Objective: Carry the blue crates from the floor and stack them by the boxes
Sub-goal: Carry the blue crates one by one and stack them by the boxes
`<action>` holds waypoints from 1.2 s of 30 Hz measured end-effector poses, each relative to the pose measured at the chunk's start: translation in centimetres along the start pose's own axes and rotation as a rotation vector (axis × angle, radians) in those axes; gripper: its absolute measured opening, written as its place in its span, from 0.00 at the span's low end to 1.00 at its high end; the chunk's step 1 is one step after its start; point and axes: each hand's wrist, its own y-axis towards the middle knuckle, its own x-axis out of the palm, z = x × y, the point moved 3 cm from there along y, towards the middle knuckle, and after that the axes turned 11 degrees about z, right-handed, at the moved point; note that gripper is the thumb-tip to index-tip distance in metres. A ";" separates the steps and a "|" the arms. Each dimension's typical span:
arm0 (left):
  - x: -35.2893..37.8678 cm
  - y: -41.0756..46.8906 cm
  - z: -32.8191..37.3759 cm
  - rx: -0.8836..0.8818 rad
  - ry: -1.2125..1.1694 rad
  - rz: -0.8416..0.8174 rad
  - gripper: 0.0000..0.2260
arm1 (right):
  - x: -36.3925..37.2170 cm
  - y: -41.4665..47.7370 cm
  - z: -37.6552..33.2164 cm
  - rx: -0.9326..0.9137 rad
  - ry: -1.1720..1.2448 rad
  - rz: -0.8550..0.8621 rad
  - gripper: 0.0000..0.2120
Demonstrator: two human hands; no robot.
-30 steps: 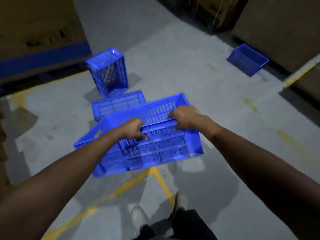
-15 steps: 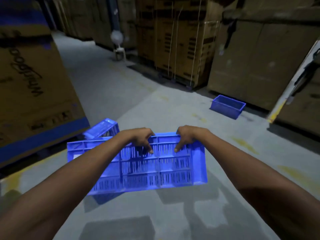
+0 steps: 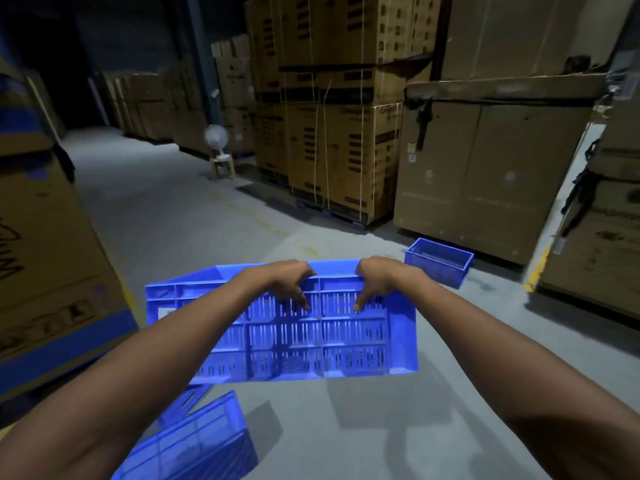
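A slotted blue crate (image 3: pixel 298 344) hangs in the air in front of me, its side wall facing the camera. My left hand (image 3: pixel 282 280) and my right hand (image 3: pixel 375 278) both grip its upper rim, fingers curled over the edge. Below it on the floor stands another blue crate (image 3: pixel 197 441), tipped on its side at the bottom left. A third blue crate (image 3: pixel 438 263) rests upright on the floor at the right, close to the cardboard boxes (image 3: pixel 485 168).
Tall stacks of strapped cardboard boxes (image 3: pixel 332 126) line the right and back. A large carton (image 3: pixel 41 271) with a blue band stands at the left. A small white fan on a stool (image 3: pixel 220 154) stands by a pillar. Grey concrete floor (image 3: pixel 194 216) stretches between them.
The held crate has been lifted from floor level and carried upward and forward. The view has swung up from the floor to the aisle, and the crates left on the floor have dropped below.
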 end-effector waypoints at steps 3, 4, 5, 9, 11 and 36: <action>-1.0 4.1 0.2 0.053 0.111 0.054 0.15 | -1.1 2.0 2.9 0.016 0.006 0.059 0.22; -1.3 5.5 0.2 0.072 0.155 0.074 0.17 | -1.3 2.6 3.9 0.025 0.007 0.083 0.21; -1.5 7.0 0.1 0.087 0.186 0.093 0.18 | -1.4 3.3 4.8 0.034 0.004 0.107 0.21; -1.6 13.3 -1.2 0.130 0.251 0.151 0.14 | -1.6 6.8 8.3 0.104 -0.024 0.199 0.22; -1.8 16.7 -2.2 0.172 0.289 0.212 0.15 | -1.7 9.1 9.9 0.136 -0.051 0.241 0.23; -6.0 62.3 -7.6 0.463 0.477 0.506 0.11 | -3.4 37.6 33.9 0.490 -0.270 0.617 0.12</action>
